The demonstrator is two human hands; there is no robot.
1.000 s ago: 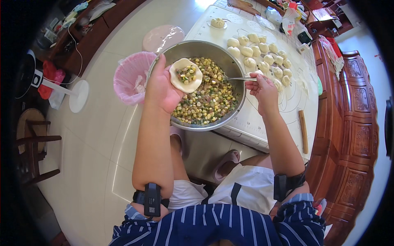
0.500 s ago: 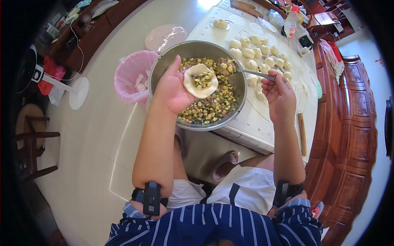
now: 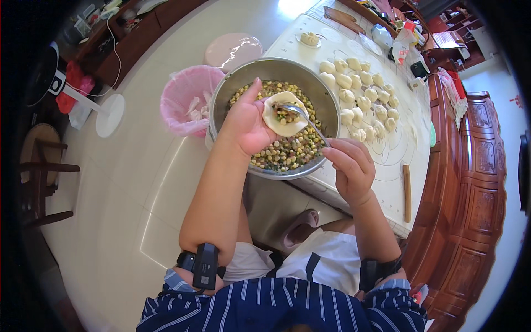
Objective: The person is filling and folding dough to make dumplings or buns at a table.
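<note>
My left hand (image 3: 250, 123), palm up over the bowl, carries a round dough wrapper (image 3: 280, 128) on its fingers. Chopped filling with corn lies in the middle of that wrapper. My right hand (image 3: 352, 166) pinches the handle of a metal spoon (image 3: 314, 128), whose bowl rests on the filling in the wrapper. Beneath both is a large steel bowl (image 3: 333, 99) of corn, green bits and pinkish meat, at the table's left edge.
Rows of filled dough buns (image 3: 365, 102) sit on the white table mat (image 3: 387, 155) to the right. A rolling pin (image 3: 407, 193) lies near the table's right edge. One bun on a small dish (image 3: 310, 39) stands at the back. A pink-lined bin (image 3: 180, 105) is left of the bowl.
My right hand has brought the spoon leftward and down from the bowl's right side onto the wrapper. My left hand still holds the wrapper in nearly the same place.
</note>
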